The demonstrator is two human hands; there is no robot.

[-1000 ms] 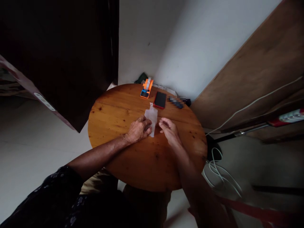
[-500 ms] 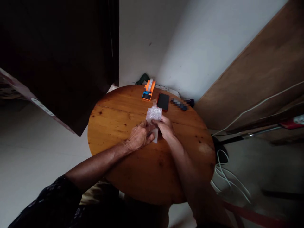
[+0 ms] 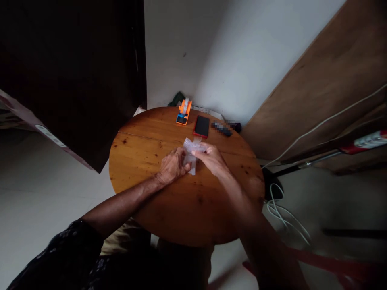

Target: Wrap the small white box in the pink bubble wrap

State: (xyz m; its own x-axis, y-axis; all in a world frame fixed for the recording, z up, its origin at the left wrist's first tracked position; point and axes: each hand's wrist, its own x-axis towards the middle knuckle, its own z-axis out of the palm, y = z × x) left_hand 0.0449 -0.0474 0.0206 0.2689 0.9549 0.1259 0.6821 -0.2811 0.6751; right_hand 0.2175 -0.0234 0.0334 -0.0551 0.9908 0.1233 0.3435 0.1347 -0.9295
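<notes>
A small piece of bubble wrap (image 3: 190,146) lies over the middle of the round wooden table, its surface creased. My left hand (image 3: 173,164) grips its left side, the fingers curled and the thumb low along the edge. From the other side, my right hand (image 3: 213,158) pinches the upper right part between thumb and fingers. A paler translucent strip (image 3: 191,166) hangs below the fingers toward me. Another short clear piece pokes out above, near the dark tablet. Whether anything is inside the wrap is hidden.
Toward the table's (image 3: 145,157) far edge stand an orange and blue tape dispenser (image 3: 184,112), a red-rimmed dark tablet (image 3: 201,126) and a pixelated dark object (image 3: 222,128). A white wall rises behind. White cables (image 3: 279,209) coil on the floor at right.
The bubble wrap has been folded or turned, so its bubbled face shows less and looks more crumpled. My right fingers have shifted to its upper edge. The view has moved slightly right.
</notes>
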